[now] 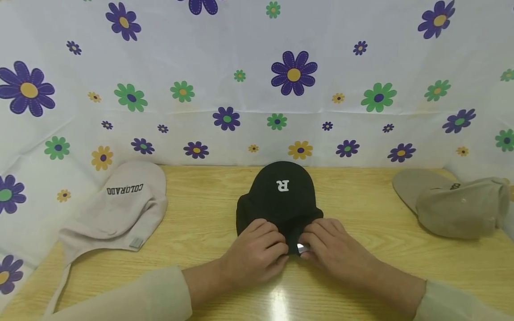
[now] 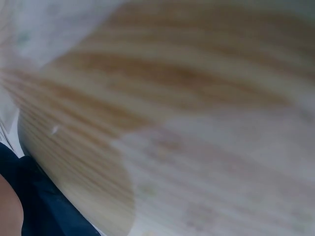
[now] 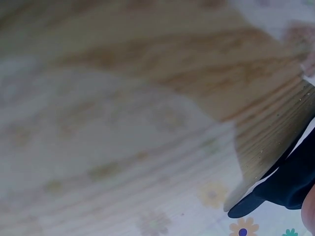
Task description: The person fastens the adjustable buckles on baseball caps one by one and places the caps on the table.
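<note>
A black cap (image 1: 283,191) with a white letter R stands on the table in front of me, its brim toward the back. My left hand (image 1: 257,249) grips its near edge on the left, fingers curled over the fabric. My right hand (image 1: 335,249) pinches the same edge on the right, close to the other hand. A small shiny silver piece (image 1: 303,248) shows by the right thumb. Dark cap fabric (image 2: 54,201) fills the lower left corner of the left wrist view. In the right wrist view, the cap (image 3: 288,184) appears at the right edge beside some skin.
To the left lies a pale cap (image 1: 120,209) lettered COLORADO, its strap trailing toward the table's near edge. A khaki cap (image 1: 462,209) rests on its side at the right. Behind the wooden table (image 1: 201,200) hangs a white flowered cloth (image 1: 249,49).
</note>
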A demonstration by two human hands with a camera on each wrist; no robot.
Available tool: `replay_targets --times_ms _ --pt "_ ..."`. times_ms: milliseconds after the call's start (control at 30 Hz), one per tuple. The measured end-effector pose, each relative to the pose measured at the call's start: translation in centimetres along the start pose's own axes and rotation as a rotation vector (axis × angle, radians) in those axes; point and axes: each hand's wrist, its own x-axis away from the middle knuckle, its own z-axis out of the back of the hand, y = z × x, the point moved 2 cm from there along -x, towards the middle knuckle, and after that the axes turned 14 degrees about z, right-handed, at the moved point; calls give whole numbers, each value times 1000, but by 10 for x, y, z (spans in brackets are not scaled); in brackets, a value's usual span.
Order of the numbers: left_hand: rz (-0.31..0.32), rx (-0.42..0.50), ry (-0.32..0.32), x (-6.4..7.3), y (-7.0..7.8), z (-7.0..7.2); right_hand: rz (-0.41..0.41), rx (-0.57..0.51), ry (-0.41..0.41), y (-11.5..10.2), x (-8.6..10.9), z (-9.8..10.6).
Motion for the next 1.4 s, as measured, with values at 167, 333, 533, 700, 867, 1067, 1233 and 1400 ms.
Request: replay_targets --times_ms 167,333,533,700,867,1067,1233,1400 --pt "-4 -22 5 -1 1 -1 10 -1 10 0 0 0" --pt "-23 -23 39 0 0 -1 -18 -20 -35 -1 0 2" --pt "-41 11 77 -1 1 0 -42 -28 -63 -1 0 4" --pt "-47 23 82 -2 1 0 -11 -16 -18 0 0 2" --pt "-40 30 57 -1 2 1 10 -20 -5 0 0 1" --pt "-32 28 43 -1 2 1 18 -28 1 -1 0 1" --pt "-31 34 36 -1 2 1 17 -42 4 -1 0 1" --pt "-28 30 30 -1 3 1 20 -41 11 -2 -1 1"
